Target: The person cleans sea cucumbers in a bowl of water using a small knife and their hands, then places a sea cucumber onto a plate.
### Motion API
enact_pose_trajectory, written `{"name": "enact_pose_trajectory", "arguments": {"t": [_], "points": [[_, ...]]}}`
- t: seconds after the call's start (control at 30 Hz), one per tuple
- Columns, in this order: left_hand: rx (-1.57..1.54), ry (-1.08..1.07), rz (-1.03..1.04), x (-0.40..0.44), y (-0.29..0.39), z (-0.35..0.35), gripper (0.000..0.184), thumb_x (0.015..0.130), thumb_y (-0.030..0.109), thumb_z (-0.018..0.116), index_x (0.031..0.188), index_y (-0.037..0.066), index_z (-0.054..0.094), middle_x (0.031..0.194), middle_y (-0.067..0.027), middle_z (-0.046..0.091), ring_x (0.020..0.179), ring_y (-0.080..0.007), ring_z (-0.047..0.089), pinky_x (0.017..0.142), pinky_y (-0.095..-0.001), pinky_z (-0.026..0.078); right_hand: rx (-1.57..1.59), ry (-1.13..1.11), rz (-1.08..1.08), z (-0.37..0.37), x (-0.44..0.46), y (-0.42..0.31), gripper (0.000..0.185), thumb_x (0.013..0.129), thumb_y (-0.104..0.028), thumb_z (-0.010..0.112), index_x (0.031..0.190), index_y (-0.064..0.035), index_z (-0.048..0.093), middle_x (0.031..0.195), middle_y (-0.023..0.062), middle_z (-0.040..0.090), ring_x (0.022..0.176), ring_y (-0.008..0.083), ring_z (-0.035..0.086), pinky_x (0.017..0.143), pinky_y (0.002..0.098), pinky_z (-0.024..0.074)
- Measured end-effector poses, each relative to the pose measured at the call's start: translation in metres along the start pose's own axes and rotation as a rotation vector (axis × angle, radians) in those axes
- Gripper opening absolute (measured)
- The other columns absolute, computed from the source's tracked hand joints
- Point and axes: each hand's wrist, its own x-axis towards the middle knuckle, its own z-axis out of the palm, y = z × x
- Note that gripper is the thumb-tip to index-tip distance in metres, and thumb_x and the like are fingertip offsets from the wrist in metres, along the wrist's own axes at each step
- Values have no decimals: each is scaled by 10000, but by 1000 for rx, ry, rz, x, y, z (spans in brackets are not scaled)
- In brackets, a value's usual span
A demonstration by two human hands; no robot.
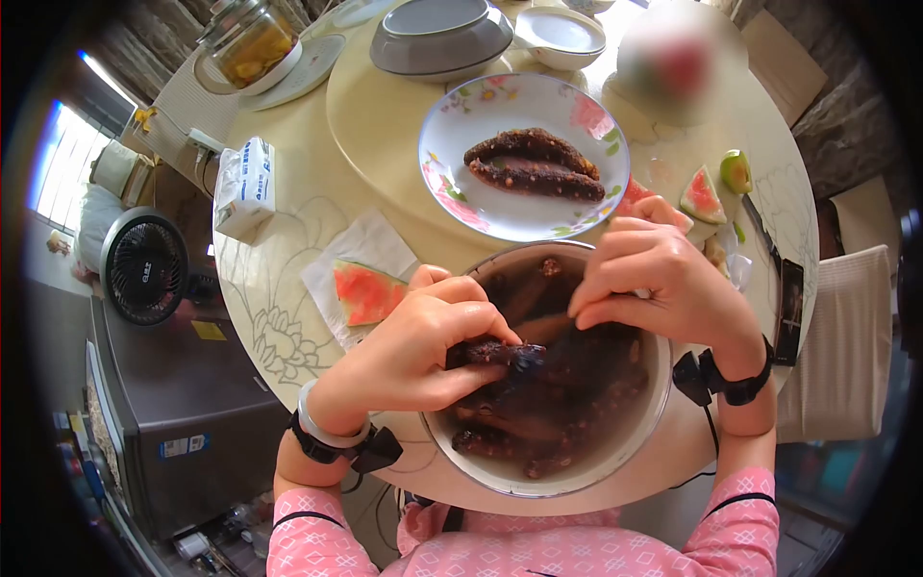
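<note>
A round pot of dark, cloudy water sits at the table's front edge, with several dark, bumpy sea cucumbers in it. Over its left side, my left hand grips one sea cucumber between thumb and fingers. My right hand is above the pot's right rim, thumb and fingers pinched together over the water; anything between them is too small to make out. Behind the pot, a floral plate holds a dark sea cucumber that looks split lengthwise, or two lying side by side.
Left of the pot, a watermelon slice lies on a napkin. More watermelon and a phone are on the right. A tissue pack, a glass teapot and stacked bowls stand farther back.
</note>
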Motion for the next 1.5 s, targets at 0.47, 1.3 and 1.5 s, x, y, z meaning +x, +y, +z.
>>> {"name": "enact_pose_trajectory", "arguments": {"t": [0.47, 1.3, 1.5], "points": [[-10, 2, 20, -1, -4, 1, 266, 758, 112, 876, 1008, 111, 784, 978, -34, 616, 1012, -236, 506, 921, -355, 371, -61, -195, 45, -28, -11, 8, 75, 847, -242, 803, 809, -183, 776, 768, -49, 630, 796, 147, 587, 867, 337, 358], [98, 16, 65, 1, -4, 1, 274, 728, 109, 877, 987, 100, 788, 924, -30, 615, 991, -221, 525, 926, -346, 363, -29, 105, -39, 9, 3, -12, 94, 840, -240, 810, 813, -180, 744, 759, -49, 621, 806, 161, 608, 869, 348, 358], [68, 33, 53, 2, -2, 3, 268, 738, 141, 881, 986, 106, 787, 921, -29, 616, 990, -227, 524, 941, -350, 366, -90, -52, 23, -13, -3, -6, 87, 825, -232, 823, 836, -171, 761, 780, -49, 636, 822, 156, 603, 914, 353, 360]]}}
